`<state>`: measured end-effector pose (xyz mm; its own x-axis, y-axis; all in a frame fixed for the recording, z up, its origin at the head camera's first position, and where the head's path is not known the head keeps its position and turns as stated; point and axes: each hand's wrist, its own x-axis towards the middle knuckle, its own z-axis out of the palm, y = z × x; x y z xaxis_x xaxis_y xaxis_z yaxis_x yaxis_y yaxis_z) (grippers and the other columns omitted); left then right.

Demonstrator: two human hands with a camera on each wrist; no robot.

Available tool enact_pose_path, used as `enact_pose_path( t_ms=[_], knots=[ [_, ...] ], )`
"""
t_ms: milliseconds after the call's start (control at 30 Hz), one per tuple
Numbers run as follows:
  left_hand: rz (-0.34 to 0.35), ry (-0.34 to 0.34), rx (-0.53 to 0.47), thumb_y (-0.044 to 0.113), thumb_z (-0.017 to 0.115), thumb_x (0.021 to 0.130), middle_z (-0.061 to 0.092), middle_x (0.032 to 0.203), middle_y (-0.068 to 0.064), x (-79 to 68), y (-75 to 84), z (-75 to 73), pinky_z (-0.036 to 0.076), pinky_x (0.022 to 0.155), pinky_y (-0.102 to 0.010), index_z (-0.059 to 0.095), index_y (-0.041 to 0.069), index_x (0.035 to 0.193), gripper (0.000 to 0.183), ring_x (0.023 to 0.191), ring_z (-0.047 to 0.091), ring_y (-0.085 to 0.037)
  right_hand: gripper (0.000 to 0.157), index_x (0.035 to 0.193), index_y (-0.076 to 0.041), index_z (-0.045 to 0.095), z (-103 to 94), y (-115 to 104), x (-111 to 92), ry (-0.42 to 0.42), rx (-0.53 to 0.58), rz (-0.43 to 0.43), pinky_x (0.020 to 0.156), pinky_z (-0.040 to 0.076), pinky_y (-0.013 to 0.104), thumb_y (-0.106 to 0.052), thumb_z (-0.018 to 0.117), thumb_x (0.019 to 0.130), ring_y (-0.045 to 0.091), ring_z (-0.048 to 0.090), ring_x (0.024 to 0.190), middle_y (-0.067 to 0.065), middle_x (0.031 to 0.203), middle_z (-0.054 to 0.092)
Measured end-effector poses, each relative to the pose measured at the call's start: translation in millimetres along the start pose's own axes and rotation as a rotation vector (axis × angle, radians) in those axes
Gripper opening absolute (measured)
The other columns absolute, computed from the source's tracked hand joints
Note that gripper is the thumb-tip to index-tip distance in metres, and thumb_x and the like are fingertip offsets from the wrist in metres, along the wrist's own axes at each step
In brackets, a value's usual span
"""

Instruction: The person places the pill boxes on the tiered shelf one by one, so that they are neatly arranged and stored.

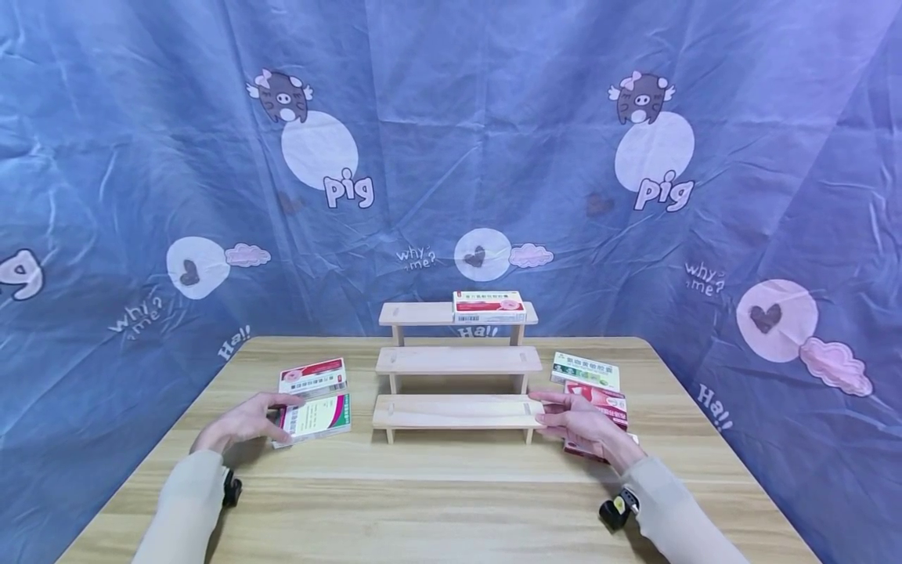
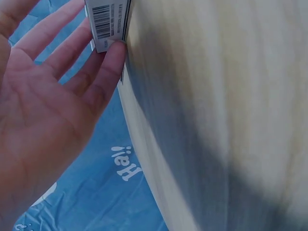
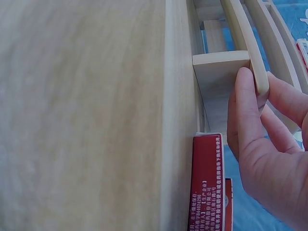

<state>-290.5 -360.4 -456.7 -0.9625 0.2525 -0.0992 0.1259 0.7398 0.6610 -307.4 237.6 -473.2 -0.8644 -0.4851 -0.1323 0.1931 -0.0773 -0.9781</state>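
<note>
In the head view my left hand (image 1: 243, 423) is at the left end of a white medicine box (image 1: 317, 417) with green and purple corners, thumb at the near corner, fingers at the far one. The left wrist view shows the fingers against the barcoded end of that box (image 2: 109, 21); the thumb is mostly cut off there. My right hand (image 1: 581, 423) pinches the right end of the lowest board of a three-step wooden display stand (image 1: 451, 411). Seen from the right wrist, fingers lie on both sides of the board's end (image 3: 257, 62).
A red-and-white medicine box (image 1: 489, 307) lies on the top step. Another red-and-white box (image 1: 313, 376) is behind the left one. Right of the stand lie a green-and-white box (image 1: 585, 371), a red box (image 1: 599, 401) and a dark red box (image 3: 207, 178) partly under my right hand.
</note>
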Motion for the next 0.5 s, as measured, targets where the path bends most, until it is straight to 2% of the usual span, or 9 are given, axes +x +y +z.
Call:
enact_pose_path(
  t_ms=[167, 367, 433, 500],
  knots=[
    [0.007, -0.031, -0.004, 0.004, 0.086, 0.061, 0.039, 0.145, -0.031, -1.0, 2.4, 0.0, 0.038, 0.100, -0.052, 0.053, 0.006, 0.140, 0.086, 0.120, 0.044, -0.038, 0.060, 0.149, 0.009, 0.028, -0.7, 0.0, 0.6, -0.004, 0.004, -0.003, 0.096, 0.054, 0.036, 0.006, 0.054, 0.094, 0.017, 0.067, 0.104, 0.009, 0.121, 0.065],
    [0.000, -0.014, 0.029, 0.006, 0.085, 0.061, 0.041, 0.142, -0.030, 0.8, 5.4, 1.7, 0.034, 0.103, -0.063, 0.053, 0.005, 0.138, 0.083, 0.120, 0.043, -0.039, 0.060, 0.149, 0.009, 0.028, -0.6, 0.2, 1.1, -0.005, -0.001, -0.010, 0.096, 0.054, 0.036, 0.006, 0.053, 0.095, 0.017, 0.068, 0.104, 0.009, 0.120, 0.066],
    [0.015, -0.004, 0.039, 0.007, 0.085, 0.062, 0.043, 0.142, -0.029, 3.3, 7.0, 1.8, 0.034, 0.104, -0.062, 0.055, 0.004, 0.137, 0.081, 0.121, 0.043, -0.039, 0.061, 0.149, 0.009, 0.028, -0.7, 1.0, 1.1, 0.000, -0.003, -0.007, 0.096, 0.054, 0.036, 0.006, 0.055, 0.094, 0.018, 0.068, 0.103, 0.009, 0.119, 0.065],
    [0.046, 0.000, 0.041, 0.009, 0.085, 0.063, 0.045, 0.141, -0.029, 5.4, 9.1, 0.7, 0.036, 0.104, -0.056, 0.055, 0.004, 0.136, 0.079, 0.121, 0.044, -0.038, 0.063, 0.149, 0.009, 0.027, -0.5, 1.8, 0.8, 0.010, -0.009, -0.003, 0.095, 0.055, 0.036, 0.005, 0.056, 0.094, 0.020, 0.068, 0.102, 0.011, 0.117, 0.064]
  ],
)
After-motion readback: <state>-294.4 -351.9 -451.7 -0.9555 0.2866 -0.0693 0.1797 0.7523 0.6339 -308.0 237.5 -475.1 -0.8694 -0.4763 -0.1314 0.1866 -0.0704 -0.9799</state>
